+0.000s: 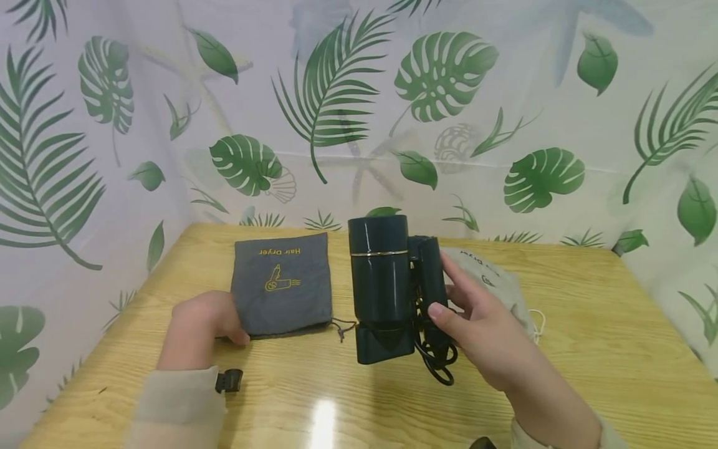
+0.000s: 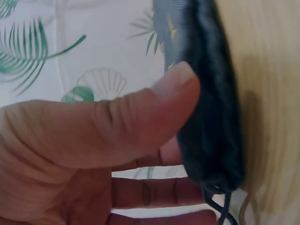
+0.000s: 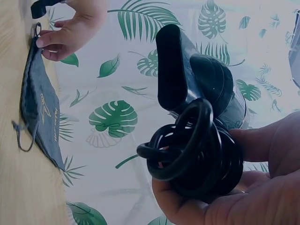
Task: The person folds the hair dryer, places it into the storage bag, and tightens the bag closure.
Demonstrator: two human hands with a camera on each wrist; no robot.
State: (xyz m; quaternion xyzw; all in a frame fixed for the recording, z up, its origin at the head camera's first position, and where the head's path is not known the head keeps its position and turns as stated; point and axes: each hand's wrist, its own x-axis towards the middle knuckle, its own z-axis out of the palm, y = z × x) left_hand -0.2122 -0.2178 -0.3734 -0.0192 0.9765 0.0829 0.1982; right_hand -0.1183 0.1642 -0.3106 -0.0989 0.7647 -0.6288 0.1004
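Observation:
My right hand [image 1: 485, 327] grips a dark, glossy hair dryer [image 1: 381, 280] by its folded handle, holding it up over the table. Its flat nozzle [image 3: 172, 70] points toward me and down, and the black cord [image 3: 187, 150] is coiled around the handle's end. On the left, a dark grey drawstring pouch [image 1: 283, 305] printed with "Hair Dryer" lies on the table, its mouth toward me. My left hand [image 1: 207, 318] pinches the near left corner of that mouth. In the left wrist view the thumb [image 2: 164, 98] presses on the cloth, with the other fingers partly hidden behind it.
A light beige pouch [image 1: 507, 284] with a white drawstring lies behind my right hand, partly covered by it. The wooden table [image 1: 611, 324] reaches back to a leaf-patterned cloth [image 1: 359, 125] hanging around its sides. The grey pouch's drawstring [image 1: 342, 327] trails off to the right.

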